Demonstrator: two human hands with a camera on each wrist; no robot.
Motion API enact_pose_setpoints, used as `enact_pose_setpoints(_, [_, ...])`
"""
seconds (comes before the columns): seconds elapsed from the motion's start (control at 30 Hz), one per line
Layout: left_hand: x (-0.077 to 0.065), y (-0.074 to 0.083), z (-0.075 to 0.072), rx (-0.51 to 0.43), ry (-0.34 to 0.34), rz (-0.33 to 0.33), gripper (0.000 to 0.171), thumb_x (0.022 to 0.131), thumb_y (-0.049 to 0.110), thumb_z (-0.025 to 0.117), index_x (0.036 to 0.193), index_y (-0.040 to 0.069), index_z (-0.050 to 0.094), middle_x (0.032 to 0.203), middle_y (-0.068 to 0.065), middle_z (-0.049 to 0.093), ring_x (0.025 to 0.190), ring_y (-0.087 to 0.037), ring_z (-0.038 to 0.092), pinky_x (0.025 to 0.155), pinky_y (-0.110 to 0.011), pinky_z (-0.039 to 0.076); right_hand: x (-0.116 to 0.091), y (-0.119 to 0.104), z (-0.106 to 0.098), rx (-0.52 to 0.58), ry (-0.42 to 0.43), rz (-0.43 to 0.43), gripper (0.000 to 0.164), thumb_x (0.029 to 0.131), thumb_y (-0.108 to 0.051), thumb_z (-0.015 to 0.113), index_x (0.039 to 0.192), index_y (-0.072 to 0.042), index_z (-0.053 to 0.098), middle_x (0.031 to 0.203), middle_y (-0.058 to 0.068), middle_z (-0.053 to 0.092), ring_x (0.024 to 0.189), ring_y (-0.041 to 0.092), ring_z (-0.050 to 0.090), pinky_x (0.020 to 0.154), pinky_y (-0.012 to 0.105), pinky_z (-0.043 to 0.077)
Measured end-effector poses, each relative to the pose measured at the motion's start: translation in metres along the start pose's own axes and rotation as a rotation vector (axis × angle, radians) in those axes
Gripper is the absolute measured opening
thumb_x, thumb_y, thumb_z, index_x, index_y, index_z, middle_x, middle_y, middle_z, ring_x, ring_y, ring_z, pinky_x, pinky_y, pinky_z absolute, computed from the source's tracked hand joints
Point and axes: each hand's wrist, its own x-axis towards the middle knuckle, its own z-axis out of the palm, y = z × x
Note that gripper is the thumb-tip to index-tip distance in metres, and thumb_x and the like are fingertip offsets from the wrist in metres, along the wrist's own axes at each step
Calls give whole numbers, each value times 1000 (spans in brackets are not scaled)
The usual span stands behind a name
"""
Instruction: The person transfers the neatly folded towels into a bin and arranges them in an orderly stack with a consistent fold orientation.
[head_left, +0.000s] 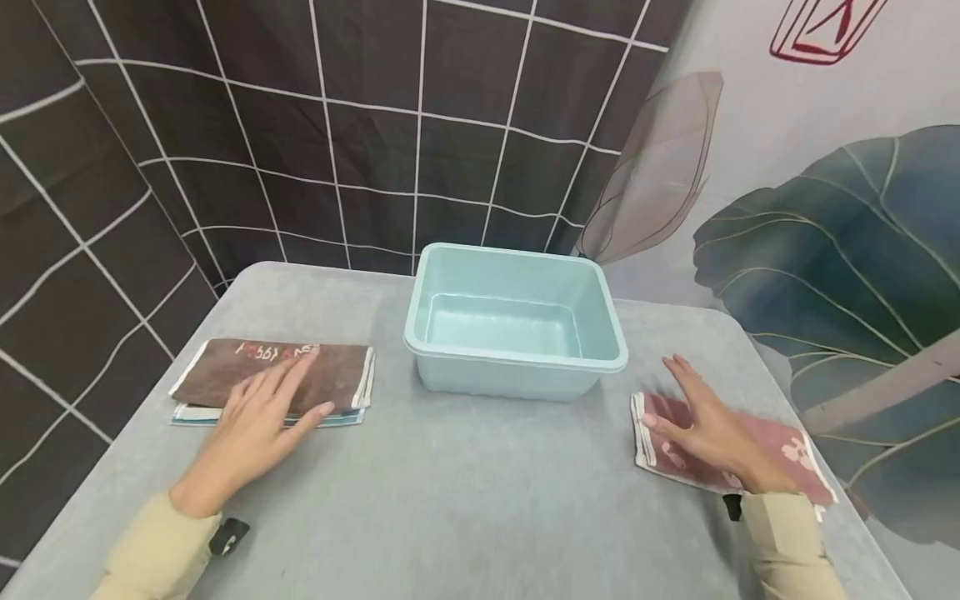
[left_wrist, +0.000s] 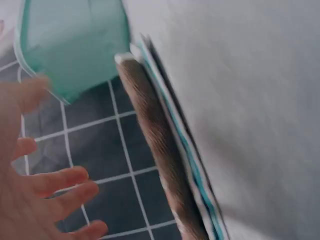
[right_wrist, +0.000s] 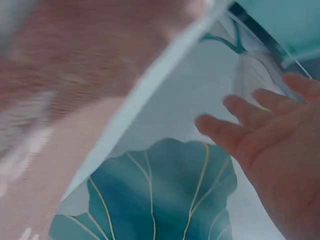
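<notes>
At the left of the table, a folded brown towel with lettering lies over another folded towel with white and blue edges. Above this pair my left hand hovers, fingers extended. In the left wrist view a gap shows between my left hand and the brown towel. On the right lies a folded dusty-red towel with pale prints and a white border. My right hand is over it with spread fingers, holding nothing. Both palms face down toward the table.
A light blue plastic basin stands at the back middle of the grey table, between the two towel spots. Behind the table hangs a dark cloth with white grid lines. A wall with leaf pictures borders the right side.
</notes>
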Motion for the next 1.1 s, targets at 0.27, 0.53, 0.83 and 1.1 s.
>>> enact_pose_setpoints(0.27, [14, 37, 14, -127, 351, 260, 47, 87, 28, 56, 127, 4, 50, 111, -13, 58, 92, -31, 60, 74, -44, 46, -10, -5, -27, 79, 8, 26, 72, 86, -35, 61, 143, -12, 24, 142, 23, 28, 122, 47, 34, 91, 67, 28])
enact_pose_setpoints(0.53, [31, 92, 28, -392, 473, 474, 24, 91, 19, 48, 94, 0, 62, 82, -2, 61, 69, -12, 59, 63, -23, 49, -21, 6, -50, 28, 112, 13, 42, 92, -29, 53, 128, -8, 48, 116, 12, 55, 98, 9, 54, 77, 21, 47])
enact_pose_setpoints(0.83, [43, 148, 47, -592, 325, 526, 11, 87, 7, 53, 90, 1, 62, 79, -1, 61, 68, -7, 59, 66, -12, 49, -35, 33, -68, 103, 287, 96, 30, 93, -25, 52, 113, -3, 56, 89, -14, 57, 76, -2, 55, 62, 11, 45])
enact_pose_setpoints(1.1, [59, 203, 67, -756, 22, 345, 19, 85, 8, 57, 101, 0, 62, 79, 0, 61, 70, -5, 56, 65, -13, 48, -58, 64, -81, 125, 335, 308, 39, 92, -34, 52, 114, -2, 53, 87, -11, 56, 74, 0, 53, 58, 14, 42])
